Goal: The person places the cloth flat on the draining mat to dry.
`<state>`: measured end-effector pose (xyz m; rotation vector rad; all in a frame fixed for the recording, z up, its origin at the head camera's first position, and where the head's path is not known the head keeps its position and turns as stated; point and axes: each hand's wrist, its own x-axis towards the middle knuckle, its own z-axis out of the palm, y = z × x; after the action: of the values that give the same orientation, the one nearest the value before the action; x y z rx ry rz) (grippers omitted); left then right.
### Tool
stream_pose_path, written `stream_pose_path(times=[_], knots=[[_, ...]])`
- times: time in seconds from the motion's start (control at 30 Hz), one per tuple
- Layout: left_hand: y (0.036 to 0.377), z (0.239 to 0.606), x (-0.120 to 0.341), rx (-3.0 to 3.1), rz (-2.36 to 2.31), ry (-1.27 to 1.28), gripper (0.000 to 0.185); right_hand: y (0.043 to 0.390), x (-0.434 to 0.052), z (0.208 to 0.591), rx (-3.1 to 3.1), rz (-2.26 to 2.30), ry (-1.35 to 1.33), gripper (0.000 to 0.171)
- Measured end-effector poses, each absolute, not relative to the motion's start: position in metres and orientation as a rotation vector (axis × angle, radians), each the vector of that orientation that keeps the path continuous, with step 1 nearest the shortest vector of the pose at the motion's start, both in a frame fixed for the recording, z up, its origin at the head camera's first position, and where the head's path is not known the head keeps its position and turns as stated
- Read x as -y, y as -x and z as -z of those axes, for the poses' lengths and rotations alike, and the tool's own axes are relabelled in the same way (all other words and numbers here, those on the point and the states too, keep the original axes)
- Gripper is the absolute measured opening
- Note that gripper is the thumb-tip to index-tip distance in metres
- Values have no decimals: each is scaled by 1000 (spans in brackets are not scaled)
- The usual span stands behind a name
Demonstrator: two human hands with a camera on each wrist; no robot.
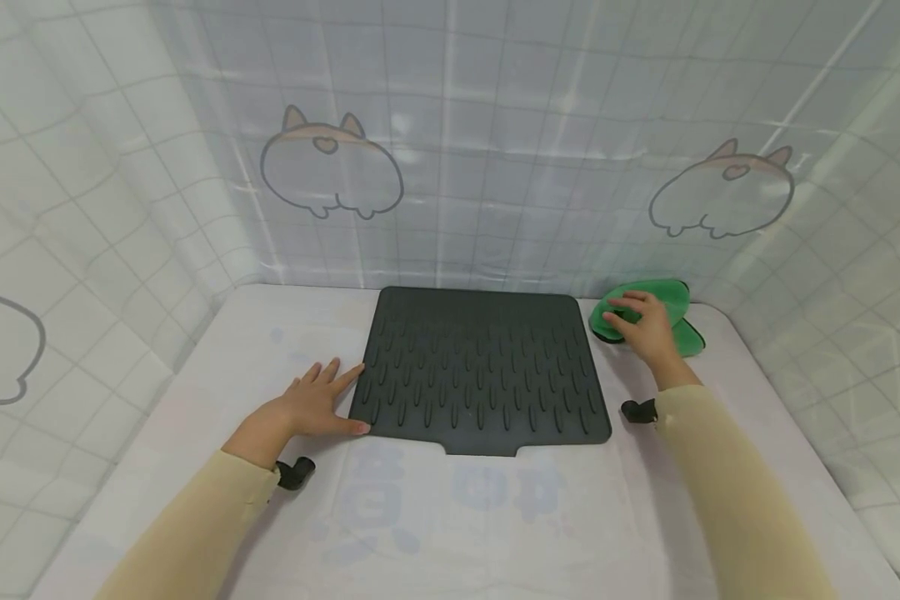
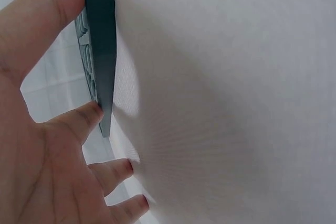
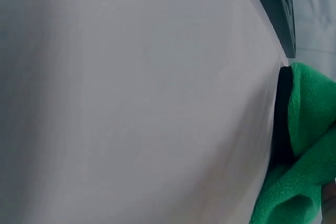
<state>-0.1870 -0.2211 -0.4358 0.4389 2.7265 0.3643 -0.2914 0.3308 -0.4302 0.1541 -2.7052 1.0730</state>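
A dark grey rubber mat (image 1: 480, 367) with rows of raised ridges lies flat on the white-covered table. At its left edge my left hand (image 1: 315, 407) is spread, the thumb and index fingertips touching the rim. The left wrist view shows that hand (image 2: 47, 145) with its other fingertips down on the cloth cover, beside the mat's edge (image 2: 102, 51). Right of the mat, my right hand (image 1: 648, 333) pinches a fold of a green cloth (image 1: 671, 293) with dark edging. In the right wrist view the green cloth (image 3: 294, 192) looks bunched and hides most of the fingers.
The white table cover (image 1: 450, 533) carries faint blue printing. Pale grid-patterned curtains with cartoon animal drawings (image 1: 333, 171) stand behind and at both sides. The mat has a small tab at its near edge. A black wrist mount (image 1: 296, 473) sticks out below each hand.
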Motion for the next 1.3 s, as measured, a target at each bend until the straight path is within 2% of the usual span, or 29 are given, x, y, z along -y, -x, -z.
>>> stream_pose_path(times=[0.87,1.1,1.3], knots=[[181,430,219,-2725,-362,-419,109,287,-330,432,2443,-1096,15,26],[182,429,216,-2719,-336,-408,110,275,-337,421,2458,-1027,-45,27],[182,428,216,-2718,-350,-404,109,266,-340,401,2488,-1090,26,35]])
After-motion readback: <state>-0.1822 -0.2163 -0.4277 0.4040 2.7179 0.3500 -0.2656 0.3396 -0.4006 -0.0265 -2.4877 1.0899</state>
